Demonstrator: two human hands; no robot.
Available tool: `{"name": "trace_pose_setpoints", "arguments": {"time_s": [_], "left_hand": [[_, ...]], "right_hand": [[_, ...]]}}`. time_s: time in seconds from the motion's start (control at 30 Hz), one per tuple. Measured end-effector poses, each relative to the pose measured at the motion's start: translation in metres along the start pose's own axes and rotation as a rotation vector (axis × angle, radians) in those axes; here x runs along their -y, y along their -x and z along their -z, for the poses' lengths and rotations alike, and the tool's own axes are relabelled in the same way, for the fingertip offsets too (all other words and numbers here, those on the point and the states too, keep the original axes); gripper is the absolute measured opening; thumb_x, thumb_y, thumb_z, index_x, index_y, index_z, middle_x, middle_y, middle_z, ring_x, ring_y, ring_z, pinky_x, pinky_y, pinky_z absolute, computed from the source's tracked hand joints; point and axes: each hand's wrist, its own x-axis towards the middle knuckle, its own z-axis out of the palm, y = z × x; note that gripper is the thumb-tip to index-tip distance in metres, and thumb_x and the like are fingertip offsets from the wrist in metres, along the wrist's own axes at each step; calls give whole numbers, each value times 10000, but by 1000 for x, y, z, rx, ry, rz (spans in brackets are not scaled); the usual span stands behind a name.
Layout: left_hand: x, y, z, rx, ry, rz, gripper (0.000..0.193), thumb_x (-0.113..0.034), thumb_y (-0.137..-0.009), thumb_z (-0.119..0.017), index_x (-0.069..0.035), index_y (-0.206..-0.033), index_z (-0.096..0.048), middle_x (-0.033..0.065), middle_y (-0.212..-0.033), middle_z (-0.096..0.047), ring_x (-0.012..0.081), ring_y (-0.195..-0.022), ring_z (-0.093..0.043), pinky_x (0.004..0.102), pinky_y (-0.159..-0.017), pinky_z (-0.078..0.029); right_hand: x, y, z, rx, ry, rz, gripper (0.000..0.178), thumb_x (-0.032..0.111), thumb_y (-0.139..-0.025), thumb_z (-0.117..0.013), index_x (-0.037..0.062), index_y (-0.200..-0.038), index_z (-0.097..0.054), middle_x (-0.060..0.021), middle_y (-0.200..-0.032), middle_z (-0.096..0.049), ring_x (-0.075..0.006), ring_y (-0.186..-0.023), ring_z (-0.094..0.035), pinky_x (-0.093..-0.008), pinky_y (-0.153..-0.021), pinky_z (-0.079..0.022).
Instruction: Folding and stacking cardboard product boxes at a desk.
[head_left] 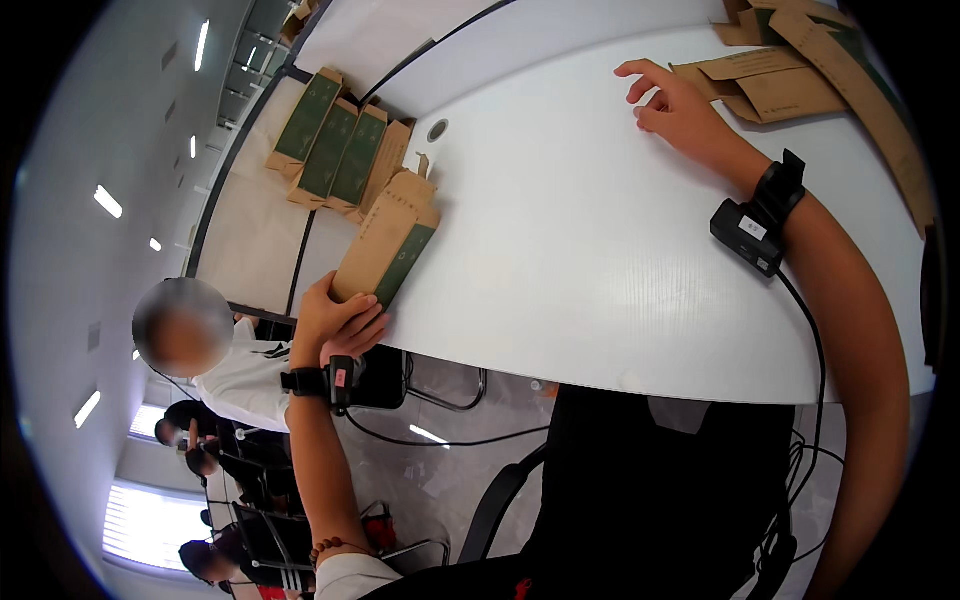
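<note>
My left hand (345,320) is closed around the near end of a long cardboard box (385,235), brown with a dark green side. The box tilts over the left edge of the white table, and a flap stands up at its far end. My right hand (685,110) hovers over the far right of the table with fingers curled but apart, holding nothing. Closest to it lies a flattened brown carton (780,90); I cannot tell whether the hand touches it. Both wrists wear black straps with small devices and cables.
Several green and brown boxes (335,150) stand in a row at the back left by a low partition. More folded cardboard (860,100) is piled along the right edge. The white table (560,250) has a cable hole (437,130). A person in white (245,375) sits at the left.
</note>
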Motion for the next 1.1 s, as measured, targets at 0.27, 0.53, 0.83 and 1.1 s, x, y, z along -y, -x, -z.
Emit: {"name": "trace_pose_setpoints", "arguments": {"time_s": [0.27, 0.53, 0.83, 1.1], "left_hand": [[-121, -44, -41, -93, 10, -233, 596, -359, -705, -906, 33, -1106, -703, 160, -949, -749, 217, -865, -733, 345, -753, -575], [-244, -83, -106, 171, 1130, -180, 474, -251, -980, -696, -24, -1363, -534, 112, -1243, -650, 205, -1103, -660, 339, -867, -562], [-281, -74, -164, 68, 961, -362, 674, -558, -988, -605, 37, -1304, -638, 146, -1316, -616, 233, -1195, -582, 388, -996, -471], [-267, -69, -160, 287, 1658, -278, 421, -289, -988, -690, -4, -1260, -539, 110, -1202, -643, 237, -1178, -619, 385, -1031, -488]], "right_hand": [[2, 1, 5, 15, 68, -14, 455, 77, -904, -569, 135, -1355, -547, -51, -1079, -593, -137, -773, -585, -307, -737, -485], [9, 2, -5, -22, 352, 451, 522, 298, -990, -640, 147, -1475, -523, -95, -1373, -535, -244, -1239, -534, -396, -1028, -467], [12, 8, 4, 126, 194, 275, 716, 229, -765, -853, 119, -1413, -572, -140, -1504, -469, -348, -1338, -497, -447, -1094, -459], [29, 19, -21, 52, 225, 472, 597, 129, -705, -832, 81, -1254, -603, -151, -1222, -654, -383, -1135, -613, -423, -971, -526]]}}
